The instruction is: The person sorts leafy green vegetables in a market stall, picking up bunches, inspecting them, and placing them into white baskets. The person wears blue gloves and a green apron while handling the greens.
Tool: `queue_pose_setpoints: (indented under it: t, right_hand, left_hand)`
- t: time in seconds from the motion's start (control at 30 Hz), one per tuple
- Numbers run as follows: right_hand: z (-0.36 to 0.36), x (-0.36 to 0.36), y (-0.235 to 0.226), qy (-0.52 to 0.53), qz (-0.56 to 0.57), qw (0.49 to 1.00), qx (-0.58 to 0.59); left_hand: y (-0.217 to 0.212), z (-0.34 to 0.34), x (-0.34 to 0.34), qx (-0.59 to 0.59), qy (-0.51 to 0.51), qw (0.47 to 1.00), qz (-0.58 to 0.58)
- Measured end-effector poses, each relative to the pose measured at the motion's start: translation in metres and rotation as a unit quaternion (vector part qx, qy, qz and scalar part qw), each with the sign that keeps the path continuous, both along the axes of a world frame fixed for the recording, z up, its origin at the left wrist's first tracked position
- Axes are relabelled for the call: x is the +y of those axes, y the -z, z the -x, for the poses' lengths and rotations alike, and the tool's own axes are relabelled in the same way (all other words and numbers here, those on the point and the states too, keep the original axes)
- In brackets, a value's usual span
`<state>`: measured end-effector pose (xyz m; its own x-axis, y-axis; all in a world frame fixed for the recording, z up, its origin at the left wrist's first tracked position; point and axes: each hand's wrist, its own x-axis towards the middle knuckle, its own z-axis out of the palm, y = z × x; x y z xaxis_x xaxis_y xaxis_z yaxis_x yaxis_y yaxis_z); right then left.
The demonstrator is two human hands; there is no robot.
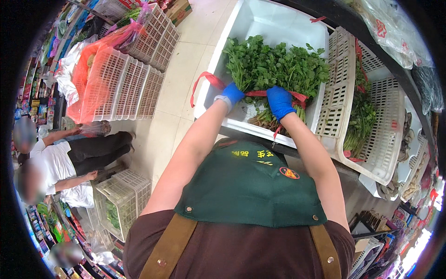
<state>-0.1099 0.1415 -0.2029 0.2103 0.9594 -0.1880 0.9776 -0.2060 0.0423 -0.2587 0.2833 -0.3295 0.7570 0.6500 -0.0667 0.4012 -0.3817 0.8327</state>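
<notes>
Leafy greens [278, 67] lie in a white box [283, 25], across its middle, leaves toward the far edge and spreading to the right edge; stems point to the near edge, their lower ends bunched inside it. Red strip [257, 93] stretched across the greens between the hands, showing again beyond the right hand; a red length also loops out over the box's left edge.

Left hand [232, 93], blue-gloved, near the left edge: fingers closed, narrow, on the strip beside the leaves. Right hand [280, 102], same glove, over the stems near the near edge: fingers bent down on the strip, tips hidden; cannot tell how firmly it grips.

Right of the box, against its right edge: pale slatted crate [337, 93], more greens [360, 116] inside. Wearer's side: dark green apron [251, 186] below the near edge. Left, across pale floor tiles [193, 60]: stacked crates [123, 88], orange-red plastic bag [95, 65] draped over them. Farther left, a person in a white shirt [53, 165].
</notes>
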Motion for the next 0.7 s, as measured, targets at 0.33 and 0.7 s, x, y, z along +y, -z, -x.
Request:
queue_pose_setpoints:
  t: [0.33, 0.7]
  right_hand:
    - [-0.026, -0.023, -0.051, 0.040, -0.072, 0.993, -0.090]
    - [-0.047, -0.065, -0.066, 0.189, -0.088, 0.975, 0.070]
  left_hand:
    - [-0.031, -0.004, -0.007, 0.154, 0.013, 0.984, 0.091]
    - [-0.057, -0.015, -0.021, 0.151, 0.025, 0.985, 0.074]
